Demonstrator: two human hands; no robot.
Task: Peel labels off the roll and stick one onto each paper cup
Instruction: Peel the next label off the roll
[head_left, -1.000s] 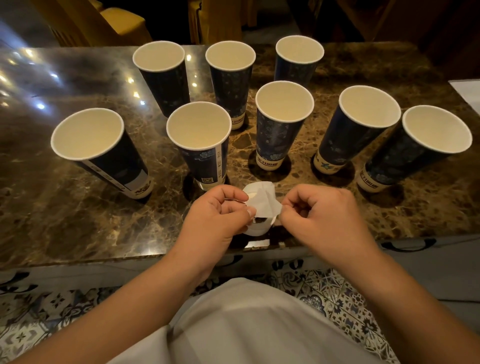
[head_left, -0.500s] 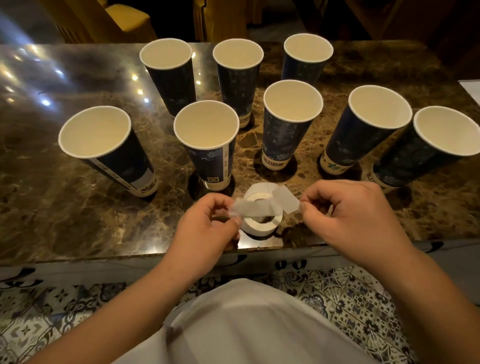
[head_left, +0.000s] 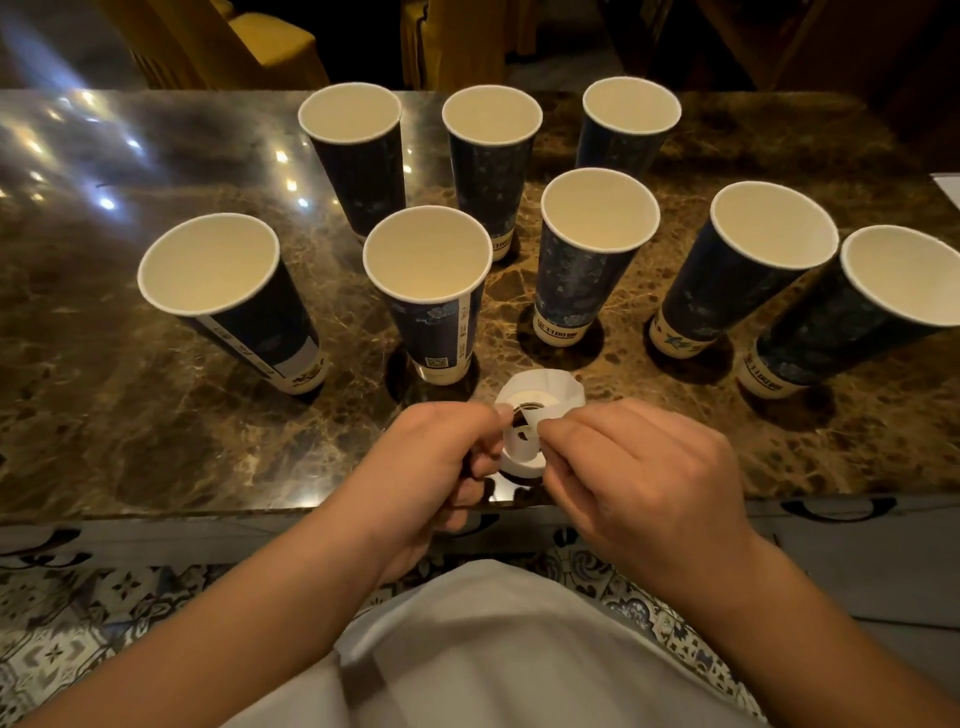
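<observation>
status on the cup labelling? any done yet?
None visibly done: all eight cups show only their print. In hand: left hand and right hand pinch a strip over the roll, peeling. Left: every cup.

Eight paper cups stand upright on the table (head_left: 130, 415). Three form the back row: one (head_left: 358, 171) left, one (head_left: 491, 171) in the middle, one (head_left: 623, 130) right. Five stand nearer: from left to right (head_left: 244, 312), (head_left: 431, 312), (head_left: 582, 270), (head_left: 737, 280), and (head_left: 841, 322) toward the right edge. The label roll (head_left: 524, 462) lies at the near edge, before the two middle cups, between the left hand (head_left: 431, 467) and right hand (head_left: 639, 478).
</observation>
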